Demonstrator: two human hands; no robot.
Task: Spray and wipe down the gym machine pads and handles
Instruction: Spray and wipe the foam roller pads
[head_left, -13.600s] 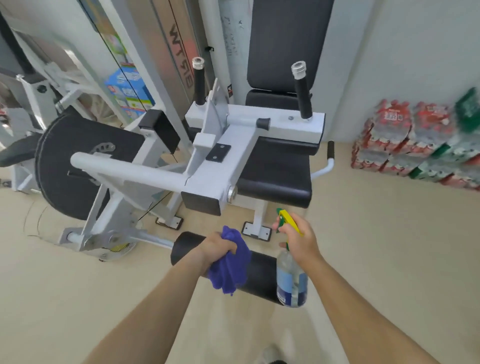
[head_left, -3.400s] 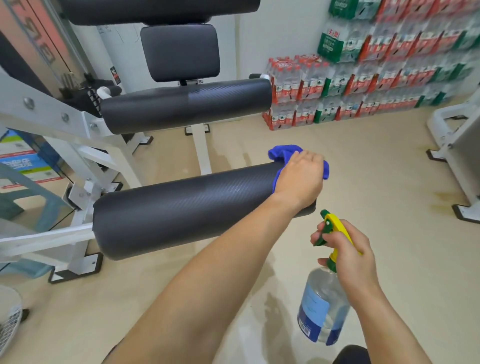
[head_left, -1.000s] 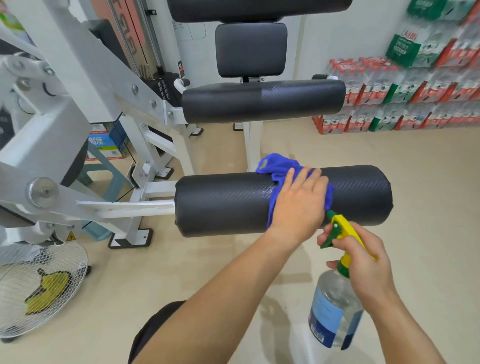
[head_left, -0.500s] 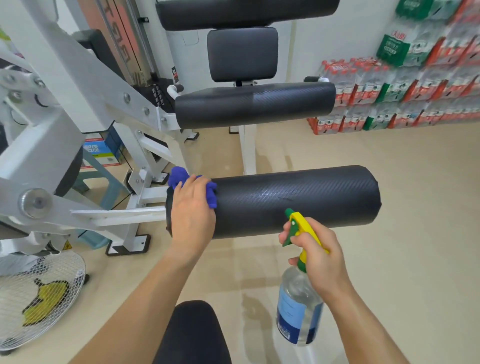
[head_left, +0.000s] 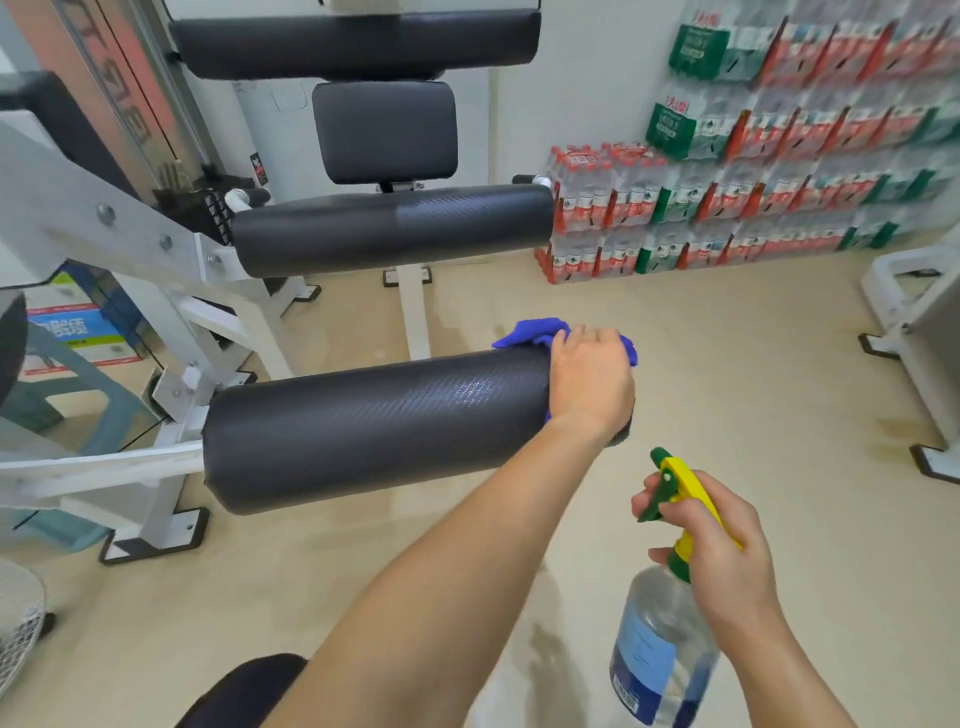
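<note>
Shift: the left hand and its blue cloth have swept from the frame end of the lower roller pad to its free end.
Right hand, nearest: fingers are wrapped round the neck of the spray bottle, one finger across the green trigger. The bottle hangs low, apart from the pad.
Left hand: fingers curve over the pad's end, with the cloth pressed beneath the palm and a fold sticking out behind.
Lower pad: a damp sheen shows just beside the hand.
Doing it well: cup the cloth round the end cap, twist to catch the round face and underside, then run back along the far side. Even pressure should leave no wet streaks.
Farther: the upper roller pad and back pad look next in line, by my judgement.
</note>
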